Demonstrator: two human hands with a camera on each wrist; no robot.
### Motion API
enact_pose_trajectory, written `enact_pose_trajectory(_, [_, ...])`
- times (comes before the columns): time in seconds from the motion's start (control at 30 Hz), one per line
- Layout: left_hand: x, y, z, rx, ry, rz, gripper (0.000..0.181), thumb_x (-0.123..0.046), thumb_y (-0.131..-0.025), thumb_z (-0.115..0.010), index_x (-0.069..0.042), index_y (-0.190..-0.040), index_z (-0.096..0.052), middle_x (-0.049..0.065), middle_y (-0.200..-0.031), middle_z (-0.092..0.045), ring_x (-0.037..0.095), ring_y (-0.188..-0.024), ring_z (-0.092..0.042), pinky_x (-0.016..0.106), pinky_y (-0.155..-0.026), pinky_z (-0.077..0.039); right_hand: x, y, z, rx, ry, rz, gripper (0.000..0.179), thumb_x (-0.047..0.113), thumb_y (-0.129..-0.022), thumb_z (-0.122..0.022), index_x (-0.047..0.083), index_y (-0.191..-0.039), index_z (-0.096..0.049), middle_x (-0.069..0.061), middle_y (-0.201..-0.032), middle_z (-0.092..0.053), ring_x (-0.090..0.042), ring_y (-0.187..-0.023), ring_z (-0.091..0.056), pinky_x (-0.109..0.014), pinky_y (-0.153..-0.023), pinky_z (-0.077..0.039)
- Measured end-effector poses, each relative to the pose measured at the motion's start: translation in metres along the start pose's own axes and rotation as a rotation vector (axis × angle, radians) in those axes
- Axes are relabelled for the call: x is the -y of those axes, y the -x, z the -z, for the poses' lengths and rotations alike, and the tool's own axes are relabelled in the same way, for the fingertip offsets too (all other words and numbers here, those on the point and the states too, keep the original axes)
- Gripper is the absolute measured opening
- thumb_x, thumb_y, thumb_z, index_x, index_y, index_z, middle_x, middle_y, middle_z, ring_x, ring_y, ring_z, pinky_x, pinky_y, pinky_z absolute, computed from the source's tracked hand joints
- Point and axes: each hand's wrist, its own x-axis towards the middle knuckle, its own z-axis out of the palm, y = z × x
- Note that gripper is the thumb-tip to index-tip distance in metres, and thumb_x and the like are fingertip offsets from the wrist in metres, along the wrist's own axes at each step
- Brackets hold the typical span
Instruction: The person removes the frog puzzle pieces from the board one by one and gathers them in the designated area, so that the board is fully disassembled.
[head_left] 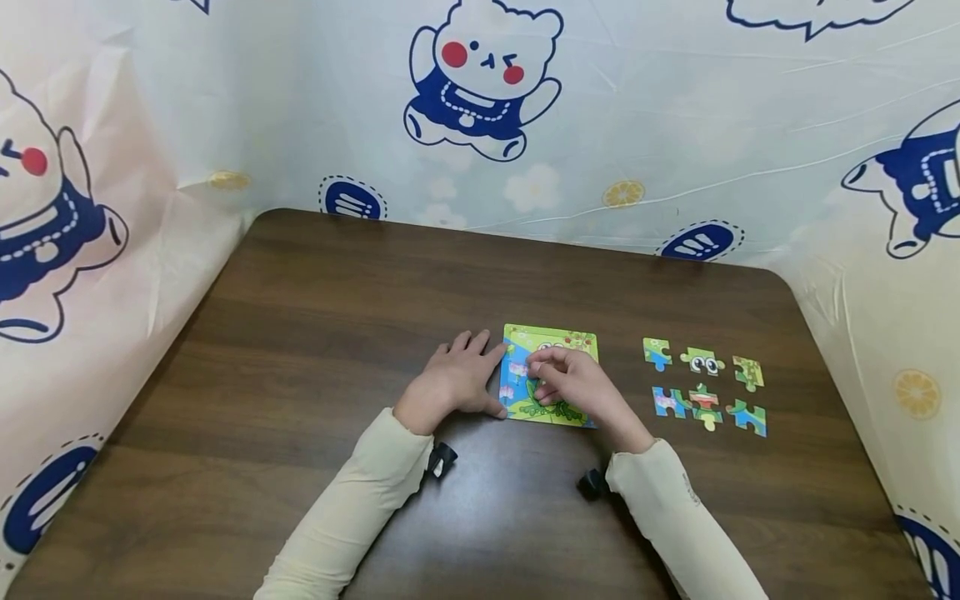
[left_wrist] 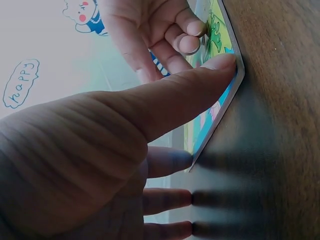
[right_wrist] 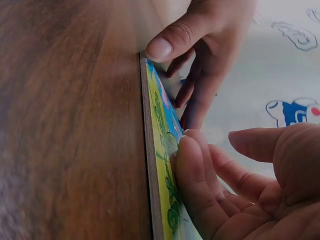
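A square frog-picture puzzle board (head_left: 532,335), yellow-green and blue, lies flat on the table. My left hand (head_left: 453,375) is spread at its left side; in the left wrist view the thumb (left_wrist: 195,90) rests at the board's corner, with the other fingers straight. Over the board is my right hand (head_left: 577,385), its fingers bent. The right wrist view shows its fingertips (right_wrist: 190,155) against the picture and its thumb standing apart, with no loose piece visible between them. The right hand hides the middle of the picture.
Several loose jigsaw pieces lie in two rows right of the board, among them a piece with eyes (head_left: 703,362), a red-mouthed piece (head_left: 705,407) and a blue-green corner piece (head_left: 747,417). The brown wooden table (head_left: 337,317) meets cartoon-printed cloth (head_left: 300,100) at the back and sides.
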Motion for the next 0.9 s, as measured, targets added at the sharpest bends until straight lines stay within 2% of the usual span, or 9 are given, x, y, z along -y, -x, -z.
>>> enact_pose_trajectory(0.23, [-0.0007,-0.0023,-0.0017,-0.006,-0.018,0.011,0.107,-0.058,-0.081,-0.079,-0.017,-0.163,-0.023,0.011,-0.171,-0.018,0.036,-0.157,-0.017,0.057,-0.123,-0.024,0.0044,0.0045,-0.0044,0.001,0.108,0.03,0.028,0.022,-0.103,-0.06,0.003,-0.122,-0.068,-0.014,-0.093,-0.072,-0.016,-0.069,-0.067,-0.033,-0.068,-0.062])
enact_pose_trajectory(0.33, [-0.0006,-0.0023,-0.0021,-0.015,-0.017,0.004,0.109,-0.058,-0.081,-0.079,-0.025,-0.164,-0.018,0.01,-0.17,-0.018,0.037,-0.157,-0.018,0.058,-0.123,-0.025,0.0043,0.0047,-0.0052,-0.004,0.126,0.038,0.027,0.021,-0.103,-0.061,0.003,-0.121,-0.069,-0.013,-0.088,-0.07,-0.017,-0.069,-0.067,-0.033,-0.068,-0.062])
enact_pose_trajectory(0.43, [-0.0001,-0.002,-0.0023,-0.013,-0.008,-0.004,0.104,-0.057,-0.082,-0.079,-0.033,-0.163,-0.019,0.009,-0.171,-0.018,0.038,-0.157,-0.016,0.059,-0.122,-0.024,0.0044,0.0045,-0.0059,-0.008,0.136,0.04,0.026,0.02,-0.103,-0.061,0.004,-0.121,-0.069,-0.012,-0.085,-0.069,-0.017,-0.069,-0.066,-0.033,-0.068,-0.062])
enact_pose_trajectory(0.6, [0.0002,-0.0013,-0.0021,-0.002,-0.004,-0.006,0.095,-0.056,-0.084,-0.077,-0.034,-0.161,-0.027,0.008,-0.171,-0.016,0.037,-0.157,-0.014,0.059,-0.123,-0.022,0.0058,0.0037,-0.0067,-0.022,0.133,0.028,0.026,0.016,-0.102,-0.061,0.004,-0.123,-0.069,-0.01,-0.083,-0.069,-0.016,-0.068,-0.064,-0.031,-0.068,-0.061])
enact_pose_trajectory(0.9, [-0.0003,-0.0008,-0.0015,0.01,0.001,-0.002,0.095,-0.055,-0.084,-0.077,-0.033,-0.161,-0.027,0.008,-0.172,-0.015,0.037,-0.158,-0.013,0.059,-0.123,-0.021,0.0055,0.0027,-0.0073,-0.033,0.209,0.035,0.024,0.013,-0.1,-0.062,0.008,-0.12,-0.074,-0.007,-0.084,-0.071,-0.015,-0.068,-0.063,-0.029,-0.066,-0.058])
